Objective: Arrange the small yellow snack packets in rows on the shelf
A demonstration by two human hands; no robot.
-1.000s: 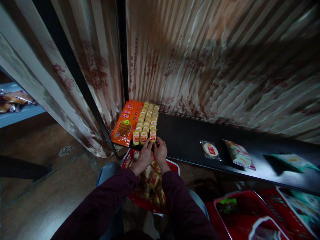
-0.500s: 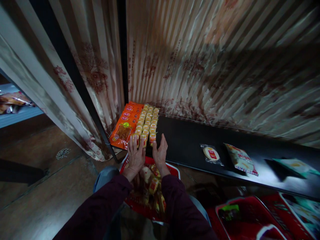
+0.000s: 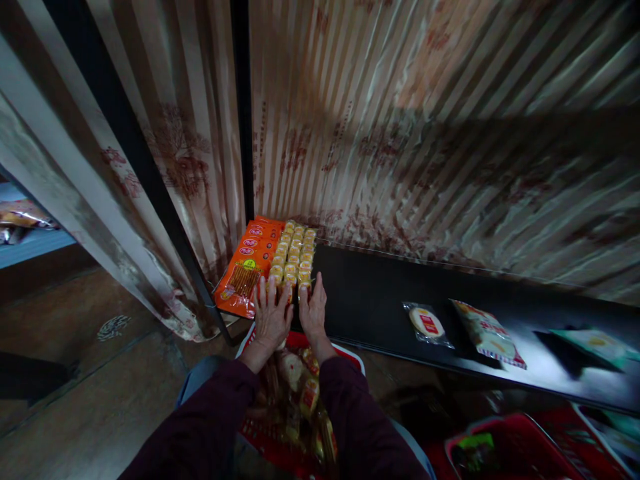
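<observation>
Touches the near end of the yellow packets (image 3: 293, 256), lined up in rows on the black shelf (image 3: 367, 293), with the left hand (image 3: 271, 321) and right hand (image 3: 313, 316), fingers straightened and released. Has orange bags (image 3: 245, 270) just left of those packets, a loaded red basket (image 3: 356, 360) below them, and a round wrapped snack (image 3: 427, 323) well apart to their right.

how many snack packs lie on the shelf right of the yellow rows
3, left to right: the wrapped round cake, the red and white packet, the green packet. More may lie out of view.
</observation>
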